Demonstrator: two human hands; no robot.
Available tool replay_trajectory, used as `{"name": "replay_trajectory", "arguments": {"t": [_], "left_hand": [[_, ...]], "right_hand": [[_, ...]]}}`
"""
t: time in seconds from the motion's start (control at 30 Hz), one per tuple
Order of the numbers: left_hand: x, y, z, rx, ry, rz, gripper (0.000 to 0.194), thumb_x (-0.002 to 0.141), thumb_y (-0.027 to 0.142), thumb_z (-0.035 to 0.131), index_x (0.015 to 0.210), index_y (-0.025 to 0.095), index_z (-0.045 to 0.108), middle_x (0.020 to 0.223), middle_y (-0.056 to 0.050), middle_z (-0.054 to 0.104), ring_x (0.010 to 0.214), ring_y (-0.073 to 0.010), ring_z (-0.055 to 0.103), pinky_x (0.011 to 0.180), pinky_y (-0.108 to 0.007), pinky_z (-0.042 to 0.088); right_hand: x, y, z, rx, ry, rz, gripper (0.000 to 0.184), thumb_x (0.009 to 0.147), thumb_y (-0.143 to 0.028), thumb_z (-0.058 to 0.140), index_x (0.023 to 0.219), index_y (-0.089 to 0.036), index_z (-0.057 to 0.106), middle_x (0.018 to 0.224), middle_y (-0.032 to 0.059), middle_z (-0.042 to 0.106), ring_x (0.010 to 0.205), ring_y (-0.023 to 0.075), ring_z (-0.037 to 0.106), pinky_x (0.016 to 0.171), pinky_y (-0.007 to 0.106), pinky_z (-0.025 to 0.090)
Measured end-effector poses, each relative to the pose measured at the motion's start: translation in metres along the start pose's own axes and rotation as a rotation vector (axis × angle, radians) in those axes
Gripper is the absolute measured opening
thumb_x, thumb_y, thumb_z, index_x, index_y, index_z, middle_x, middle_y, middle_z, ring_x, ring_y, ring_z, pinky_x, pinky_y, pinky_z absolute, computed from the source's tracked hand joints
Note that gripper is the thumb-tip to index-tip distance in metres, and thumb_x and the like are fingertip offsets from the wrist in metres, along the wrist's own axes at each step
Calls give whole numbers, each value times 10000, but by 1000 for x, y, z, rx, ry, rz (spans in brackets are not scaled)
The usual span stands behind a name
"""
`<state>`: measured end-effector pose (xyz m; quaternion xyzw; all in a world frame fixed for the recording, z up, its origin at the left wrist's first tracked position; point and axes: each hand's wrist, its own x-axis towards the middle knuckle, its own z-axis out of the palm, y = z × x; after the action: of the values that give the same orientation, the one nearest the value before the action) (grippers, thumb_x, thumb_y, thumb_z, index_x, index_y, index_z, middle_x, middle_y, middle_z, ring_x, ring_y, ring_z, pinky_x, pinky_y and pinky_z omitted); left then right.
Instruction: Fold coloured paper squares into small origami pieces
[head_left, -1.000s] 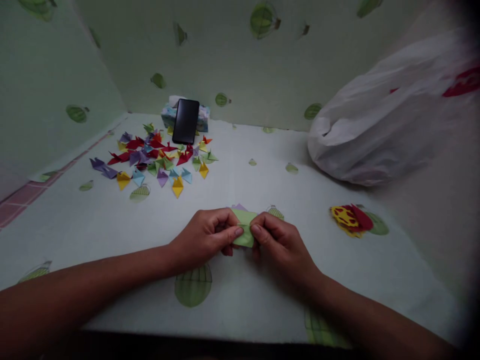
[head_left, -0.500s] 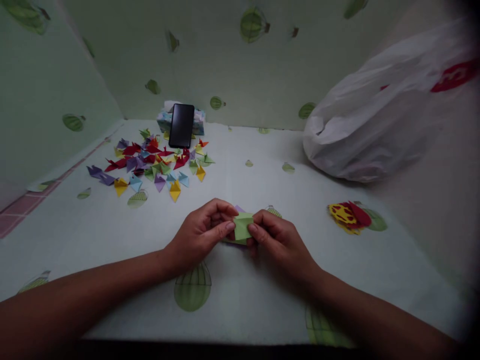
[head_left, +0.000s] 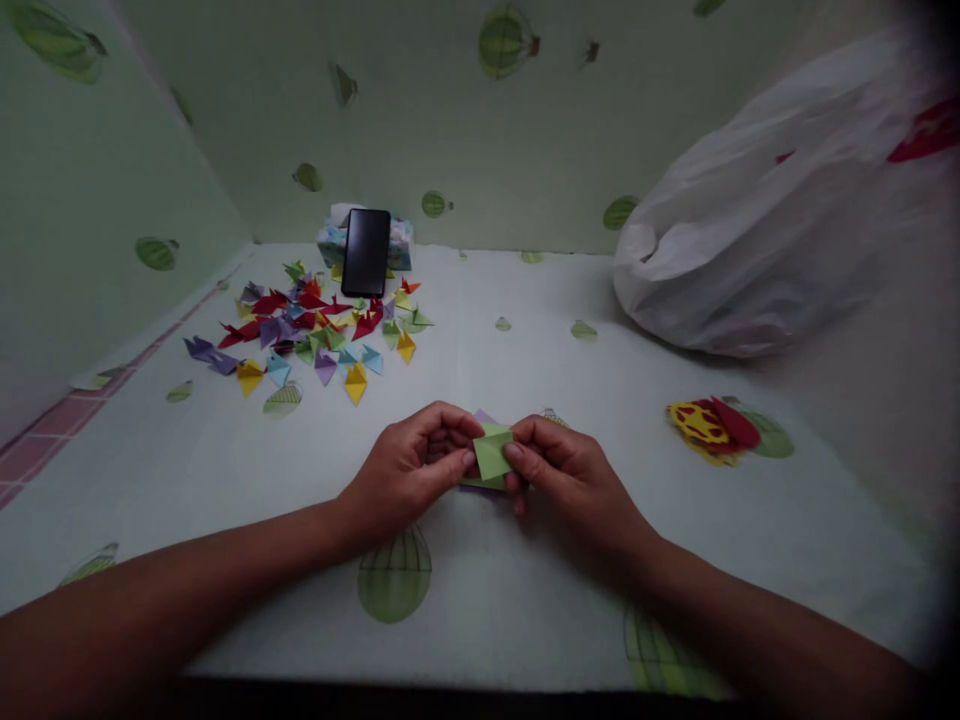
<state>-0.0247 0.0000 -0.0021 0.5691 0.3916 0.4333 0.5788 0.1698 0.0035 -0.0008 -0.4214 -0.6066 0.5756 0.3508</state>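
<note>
A small folded square of light green paper (head_left: 492,455) is held up between my two hands over the middle of the table. My right hand (head_left: 559,468) pinches its right edge between thumb and fingers. At the left edge, my left hand (head_left: 420,455) has its thumb and curled fingertips closed on the paper. Beneath the green square, more green paper and a purple sheet (head_left: 484,414) show in part; the hands hide the rest.
Several colourful folded paper figures (head_left: 324,366) lie in a heap at the back left. Behind them a black phone (head_left: 367,252) leans on a tissue box (head_left: 403,243). A white plastic bag (head_left: 720,250) stands at the right, with red and yellow cut-outs (head_left: 701,424) in front of it.
The green paper has gone from a larger flat piece, pressed by both thumbs, to a smaller folded square lifted above other green paper. The left fingers have shifted slightly left along its edge.
</note>
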Motion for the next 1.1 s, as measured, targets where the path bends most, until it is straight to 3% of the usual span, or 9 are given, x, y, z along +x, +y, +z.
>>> {"name": "replay_trajectory", "arguments": {"t": [0.3, 0.57, 1.1], "left_hand": [[-2, 4, 0, 237, 40, 91, 77, 827, 162, 614, 896, 163, 581, 780, 0, 620, 700, -107, 594, 652, -231, 500], [-2, 0, -2, 391, 54, 138, 81, 845, 149, 599, 921, 169, 582, 795, 2, 647, 697, -105, 622, 662, -227, 516], [-4, 0, 1, 332, 97, 120, 120, 834, 178, 620, 950, 181, 591, 831, -16, 663, 732, -128, 639, 697, -259, 539]], "right_hand": [[0, 0, 2, -42, 19, -27, 156, 909, -322, 566, 827, -192, 540, 612, -37, 588, 478, 98, 554, 507, 240, 444], [1, 2, 3, 57, 8, -11, 116, 901, -305, 570, 913, -195, 535, 604, -53, 590, 463, 93, 558, 499, 233, 453], [0, 3, 4, 89, -16, -85, 159, 913, -262, 556, 1059, -207, 521, 632, -65, 578, 509, 97, 582, 533, 244, 493]]}}
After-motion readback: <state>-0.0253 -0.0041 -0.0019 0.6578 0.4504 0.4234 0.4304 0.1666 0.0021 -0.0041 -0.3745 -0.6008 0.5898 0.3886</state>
